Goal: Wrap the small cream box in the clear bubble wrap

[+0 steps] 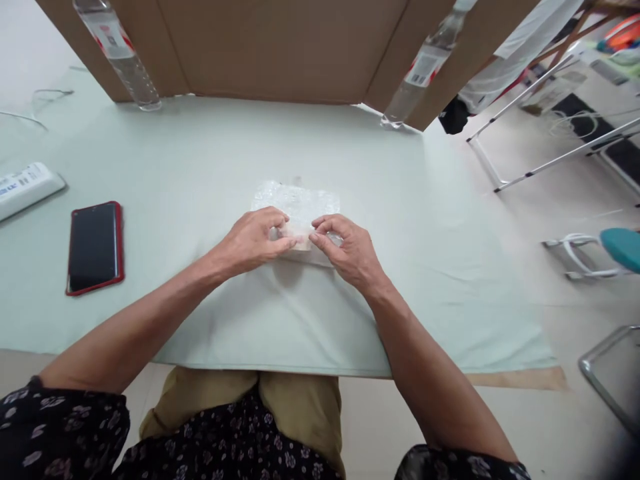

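Observation:
A small sheet of clear bubble wrap (295, 198) lies at the middle of the table. At its near edge is a small pale block-like item (302, 244), partly covered by the wrap; its kind I cannot make out. My left hand (263, 235) grips the wrap and the item from the left, with thumb and fingers closed on them. From the right, my right hand (345, 248) pinches the wrap's near part between thumb and fingers. The fingertips of both hands are close together, a short gap apart.
The table has a pale green cloth (310, 320). A cardboard panel (285, 53) stands at the back, with a water bottle (120, 57) at its left and another bottle (423, 70) at its right. A tablet in a red case (94, 248) and a white power strip (30, 189) lie left.

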{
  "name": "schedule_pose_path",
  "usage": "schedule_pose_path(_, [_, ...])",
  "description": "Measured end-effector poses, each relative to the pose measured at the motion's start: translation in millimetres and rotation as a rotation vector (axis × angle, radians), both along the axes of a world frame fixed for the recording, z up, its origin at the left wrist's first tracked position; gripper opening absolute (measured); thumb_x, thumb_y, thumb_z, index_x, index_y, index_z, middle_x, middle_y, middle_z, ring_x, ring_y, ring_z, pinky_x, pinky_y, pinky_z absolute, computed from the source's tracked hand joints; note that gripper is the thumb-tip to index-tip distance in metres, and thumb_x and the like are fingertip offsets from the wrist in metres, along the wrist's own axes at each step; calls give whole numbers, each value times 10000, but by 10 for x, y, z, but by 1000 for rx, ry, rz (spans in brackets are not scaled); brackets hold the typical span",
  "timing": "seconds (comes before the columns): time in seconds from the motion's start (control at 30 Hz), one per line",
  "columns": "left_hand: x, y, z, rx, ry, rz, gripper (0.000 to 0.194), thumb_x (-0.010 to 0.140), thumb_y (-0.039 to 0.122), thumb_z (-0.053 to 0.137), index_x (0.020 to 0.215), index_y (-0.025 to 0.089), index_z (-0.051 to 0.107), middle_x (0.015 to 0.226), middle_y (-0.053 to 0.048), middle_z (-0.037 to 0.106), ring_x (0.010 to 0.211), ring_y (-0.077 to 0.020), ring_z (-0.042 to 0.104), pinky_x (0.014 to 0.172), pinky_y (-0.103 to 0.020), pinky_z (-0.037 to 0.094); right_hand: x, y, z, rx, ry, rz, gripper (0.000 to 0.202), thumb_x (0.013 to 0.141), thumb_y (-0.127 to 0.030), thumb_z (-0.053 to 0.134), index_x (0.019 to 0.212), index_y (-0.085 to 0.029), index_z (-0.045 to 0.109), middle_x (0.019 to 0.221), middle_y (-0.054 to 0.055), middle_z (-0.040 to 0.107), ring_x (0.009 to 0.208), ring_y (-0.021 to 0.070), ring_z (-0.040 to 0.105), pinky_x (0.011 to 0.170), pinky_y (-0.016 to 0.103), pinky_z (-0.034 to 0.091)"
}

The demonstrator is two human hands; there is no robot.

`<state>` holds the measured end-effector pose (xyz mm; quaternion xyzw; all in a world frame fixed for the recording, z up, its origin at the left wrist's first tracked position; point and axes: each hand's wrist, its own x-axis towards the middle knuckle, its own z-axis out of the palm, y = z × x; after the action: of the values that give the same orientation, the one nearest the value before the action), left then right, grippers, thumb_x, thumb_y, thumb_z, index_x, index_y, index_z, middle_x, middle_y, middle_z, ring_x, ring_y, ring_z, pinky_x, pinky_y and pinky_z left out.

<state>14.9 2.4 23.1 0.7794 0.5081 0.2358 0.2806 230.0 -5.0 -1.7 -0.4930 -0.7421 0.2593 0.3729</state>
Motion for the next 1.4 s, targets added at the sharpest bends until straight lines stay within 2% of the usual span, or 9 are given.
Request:
schedule_pose_path(0.13, [105,47,-59,-189,-241,132,243,797,419,677,834,180,706,937,-41,749,750,-171,636,626,-278,465,-38,19,-171,-154,233,-33,208,900,-405,619,815,-215,622,957,38,743,876,182,673,814,321,516])
schedule_pose_path(0.23, [129,17,-69,-235,-332,162,188,780,360,703,756,175,684,929,-43,757,758,-164,645,633,-264,472,-64,-53,-179,-189,277,-52,191,909,-388,618,823,-218,632,869,19,733,811,167,664,770,306,522])
schedule_pose_path(0.63, [176,-114,-115,-213,-374,198,208,805,299,687,664,192,577,929,-41,765,842,-187,687,725,-303,525,-21,-170,-131,-65,78,-69,124,958,-315,588,852,-254,607,949,16,757,903,197,692,914,388,513])
schedule_pose_path(0.87, [174,-111,-125,-193,-358,192,214,814,323,671,674,194,573,853,-32,755,764,-169,661,687,-295,508,5,-148,-145,-56,13,-64,142,969,-356,573,867,-263,606,883,3,750,834,190,684,881,376,519])
schedule_pose_path(0.93, [171,-104,-128,-205,-360,186,216,811,320,677,669,193,574,840,-28,752,752,-164,657,678,-288,505,26,-150,-115,11,-25,-109,139,974,-381,567,908,-267,611,921,13,754,884,208,692,881,389,514])
schedule_pose_path(1.03, [168,-100,-132,-213,-373,171,222,816,315,676,660,191,576,822,-26,742,724,-151,642,653,-274,490,45,-200,-31,284,-115,-185,91,969,-355,577,976,-273,618,1025,38,754,987,246,690,943,445,462])
schedule_pose_path(1.17, [167,-104,-144,-211,-371,170,214,821,332,678,686,189,594,823,-31,738,696,-142,622,620,-264,476,-1,-298,10,469,-285,-33,133,935,-311,623,1065,-288,635,1073,33,752,995,255,684,981,467,405])
schedule_pose_path(1.27, [142,-80,-140,-212,-351,154,210,824,353,675,709,189,611,814,-30,730,717,-150,628,630,-265,485,-63,-321,-47,421,-378,106,228,949,-321,601,1170,-272,632,1163,51,738,1062,267,667,1019,469,373])
schedule_pose_path(1.4, [28,13,-78,-275,-286,122,233,770,405,706,751,189,623,728,-8,666,649,-138,575,566,-252,447,-110,-309,-91,358,-405,103,228,964,-285,575,1179,-253,643,1171,61,729,1082,262,644,1033,460,346])
